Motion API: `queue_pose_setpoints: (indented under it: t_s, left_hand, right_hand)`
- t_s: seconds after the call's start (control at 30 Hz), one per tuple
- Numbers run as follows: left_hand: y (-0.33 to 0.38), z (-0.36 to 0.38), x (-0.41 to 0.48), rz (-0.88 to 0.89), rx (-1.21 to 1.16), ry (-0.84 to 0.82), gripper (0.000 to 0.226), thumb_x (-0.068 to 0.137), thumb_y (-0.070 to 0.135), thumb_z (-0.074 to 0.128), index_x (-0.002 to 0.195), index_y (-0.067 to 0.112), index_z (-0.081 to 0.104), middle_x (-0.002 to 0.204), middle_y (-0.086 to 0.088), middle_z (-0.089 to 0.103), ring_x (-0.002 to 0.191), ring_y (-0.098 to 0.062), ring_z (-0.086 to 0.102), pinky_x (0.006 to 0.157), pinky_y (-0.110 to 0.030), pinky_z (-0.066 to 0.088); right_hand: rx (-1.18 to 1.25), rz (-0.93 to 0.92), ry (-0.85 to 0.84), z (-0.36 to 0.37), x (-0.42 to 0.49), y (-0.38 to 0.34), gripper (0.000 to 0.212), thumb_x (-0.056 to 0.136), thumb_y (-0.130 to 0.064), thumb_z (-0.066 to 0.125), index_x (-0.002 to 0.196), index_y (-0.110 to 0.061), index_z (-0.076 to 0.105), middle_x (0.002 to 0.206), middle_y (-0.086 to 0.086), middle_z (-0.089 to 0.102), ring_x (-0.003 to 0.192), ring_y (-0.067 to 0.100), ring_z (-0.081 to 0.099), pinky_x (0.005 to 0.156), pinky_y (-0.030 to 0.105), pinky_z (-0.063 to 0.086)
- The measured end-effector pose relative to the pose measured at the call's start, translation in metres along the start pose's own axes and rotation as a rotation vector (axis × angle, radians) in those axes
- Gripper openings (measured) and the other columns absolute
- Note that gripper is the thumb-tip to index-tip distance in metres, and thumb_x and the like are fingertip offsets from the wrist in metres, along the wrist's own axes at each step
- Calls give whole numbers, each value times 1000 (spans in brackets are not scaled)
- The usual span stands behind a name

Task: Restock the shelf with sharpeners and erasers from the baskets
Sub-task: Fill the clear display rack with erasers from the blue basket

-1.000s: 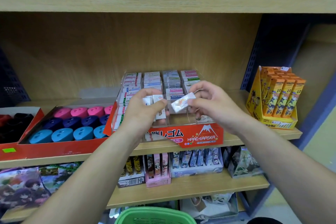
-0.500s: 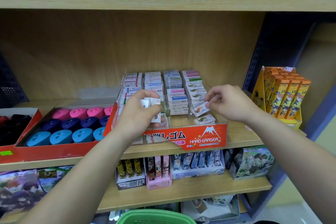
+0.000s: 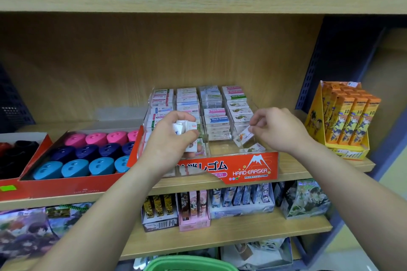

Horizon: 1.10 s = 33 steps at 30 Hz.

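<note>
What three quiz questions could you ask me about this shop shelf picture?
1. True or false: the left hand holds several small erasers.
2. Which colour is the front row of sharpeners in the red tray? A pink, B light blue, C green.
3. Fill the gap: the right hand pinches one ____ at the right side of the eraser box.

Key: 1 true; 2 B; 3 eraser.
</note>
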<state>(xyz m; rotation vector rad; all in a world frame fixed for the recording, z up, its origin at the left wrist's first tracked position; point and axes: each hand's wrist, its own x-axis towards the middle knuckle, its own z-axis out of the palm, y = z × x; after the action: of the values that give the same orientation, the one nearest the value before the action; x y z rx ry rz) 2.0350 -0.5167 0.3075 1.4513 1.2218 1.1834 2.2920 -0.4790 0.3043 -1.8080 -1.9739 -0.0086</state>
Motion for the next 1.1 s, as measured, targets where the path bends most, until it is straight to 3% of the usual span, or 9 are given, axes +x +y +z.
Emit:
queue_pose_setpoints:
  t_s: [0.1,0.23,0.4,0.47,0.57,0.7,0.8,0.97,1.1]
  left_hand:
    - [-1,0,1,-7,17,22,25,96,13,68,117,24,61,127,4,58,82,-23,75,58,-25,60]
    - [-2,-1,0,14,46,40,39,92,19,75,127,25,58,134,7,48,79,-16,72,57,-17,56]
    - [0,-2,-2,-29,-53,31,42,86,17,80,121,22,58,107,-6,71,68,-13,73,57,-21,57]
    - [2,-2,-2,-42,-84,23,41,84,15,82,118,21,59,103,-8,73,66,-13,74,59,-24,59]
    - [3,0,-5,-21,-81,-21,40,80,13,85,113,18,63,105,-12,74,75,-17,76,66,-36,64]
    - [6,9,-13,11,-95,-58,39,78,8,85,109,15,62,94,-13,72,67,-15,73,59,-34,62]
    - [6,10,-17,13,-118,-63,39,78,8,84,110,12,62,94,-15,73,69,-19,74,61,-35,63]
    - [4,4,-17,-21,-208,-28,41,83,11,80,120,16,64,114,-15,71,82,-26,77,67,-32,63]
    - [3,3,-14,-17,-174,24,39,86,11,79,122,16,64,118,-8,69,85,-18,77,63,-26,60]
  right_hand:
    - [-111,-22,8,0,1,-3,11,93,-39,68,87,-29,67,76,-13,64,70,7,62,58,28,53]
    - [-262,-55,93,5,-1,-6,14,91,-36,68,80,-30,63,76,-11,61,69,12,59,56,30,53]
    - [-169,-33,182,4,-6,-10,11,89,-30,71,80,-29,65,83,-11,58,75,13,58,60,31,53]
    - [-41,-46,195,-1,-10,-17,10,90,-31,72,81,-29,67,84,-14,61,77,8,59,61,28,49]
    - [390,-106,132,-10,-19,-39,6,94,-27,68,94,-29,73,86,-19,68,73,-4,61,64,17,46]
    - [910,-142,-159,-15,-31,-71,19,98,-16,64,114,-14,73,93,2,73,70,3,64,63,15,49]
    - [966,-142,-233,-13,-32,-76,19,96,-7,65,113,-11,73,87,7,71,70,7,65,67,17,52]
    - [1082,-87,-219,-13,-33,-66,17,96,-4,64,107,-10,75,84,9,73,71,17,67,71,31,59]
    - [1116,-46,-239,-16,-36,-62,13,92,1,67,102,-5,72,87,13,75,74,25,72,72,32,63]
